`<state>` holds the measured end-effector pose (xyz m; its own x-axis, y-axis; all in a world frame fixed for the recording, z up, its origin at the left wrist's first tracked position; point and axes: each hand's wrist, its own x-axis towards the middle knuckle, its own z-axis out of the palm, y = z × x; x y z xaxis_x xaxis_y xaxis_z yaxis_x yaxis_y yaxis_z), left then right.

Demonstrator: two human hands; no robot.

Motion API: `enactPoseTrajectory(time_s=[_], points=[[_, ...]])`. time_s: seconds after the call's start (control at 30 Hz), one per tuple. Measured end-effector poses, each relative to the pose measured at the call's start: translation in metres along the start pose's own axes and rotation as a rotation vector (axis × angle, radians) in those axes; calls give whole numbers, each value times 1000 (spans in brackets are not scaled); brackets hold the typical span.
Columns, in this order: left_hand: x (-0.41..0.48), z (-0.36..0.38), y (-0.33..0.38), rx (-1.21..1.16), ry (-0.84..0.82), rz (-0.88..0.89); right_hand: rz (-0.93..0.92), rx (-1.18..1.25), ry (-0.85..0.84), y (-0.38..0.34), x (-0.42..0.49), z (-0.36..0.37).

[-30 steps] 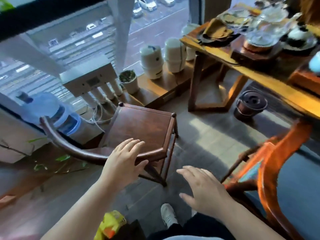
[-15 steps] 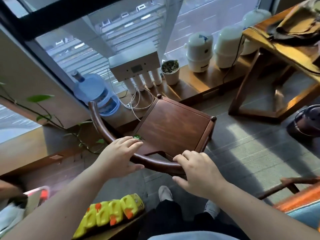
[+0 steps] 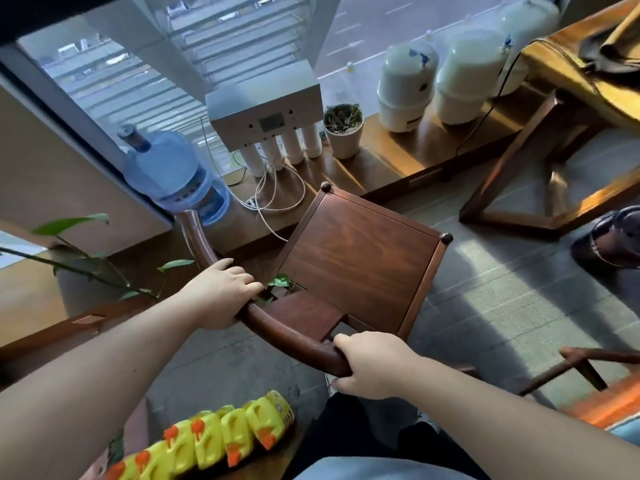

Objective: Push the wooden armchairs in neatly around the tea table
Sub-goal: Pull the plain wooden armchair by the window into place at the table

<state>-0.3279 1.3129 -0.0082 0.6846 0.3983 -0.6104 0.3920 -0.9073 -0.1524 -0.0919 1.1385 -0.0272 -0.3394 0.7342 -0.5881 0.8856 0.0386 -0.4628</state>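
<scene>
A dark brown wooden armchair with a square seat and a curved top rail (image 3: 360,268) is seen from above and behind, standing on the grey tiled floor (image 3: 491,306) near the low wooden window ledge (image 3: 388,168). Its curved rail is gripped at two places: the left hand (image 3: 221,296) is closed around the rail's left part, and the right hand (image 3: 374,365) is closed around the rail's near end, thumb on top. The two hands are held well apart along the rail. The chair's seat is turned toward the upper right, where the light wooden tea table with angled legs (image 3: 554,157) is partly in view; chair and table are apart, with bare floor between them. A dark round lidded pot (image 3: 616,237) is seen on the floor by the table's legs.

On the ledge, a white water filter unit with four cylinders (image 3: 270,123) is placed beside a small white pot with a dried plant (image 3: 344,133), and white rounded tanks (image 3: 405,88) are lined up to the right. A blue plastic water jug (image 3: 173,174) is tilted against the ledge to the left. Green leaves on thin stems (image 3: 69,223) are visible at the left edge. A row of yellow plastic bottles with orange caps (image 3: 225,434) is seen at the bottom, and part of a second, reddish wooden armchair (image 3: 588,375) at the lower right.
</scene>
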Motion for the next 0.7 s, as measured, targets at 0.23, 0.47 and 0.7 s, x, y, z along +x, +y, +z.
enactPoseTrajectory(time_s=[0.23, 0.47, 0.7], points=[[12, 2, -8, 1, 6, 85, 177, 628, -512, 7, 31, -15], [19, 3, -19, -14, -28, 192, 309, 716, -614, 11, 35, -17], [26, -4, -17, 24, 10, 213, 308, 715, -512, 12, 29, -5]])
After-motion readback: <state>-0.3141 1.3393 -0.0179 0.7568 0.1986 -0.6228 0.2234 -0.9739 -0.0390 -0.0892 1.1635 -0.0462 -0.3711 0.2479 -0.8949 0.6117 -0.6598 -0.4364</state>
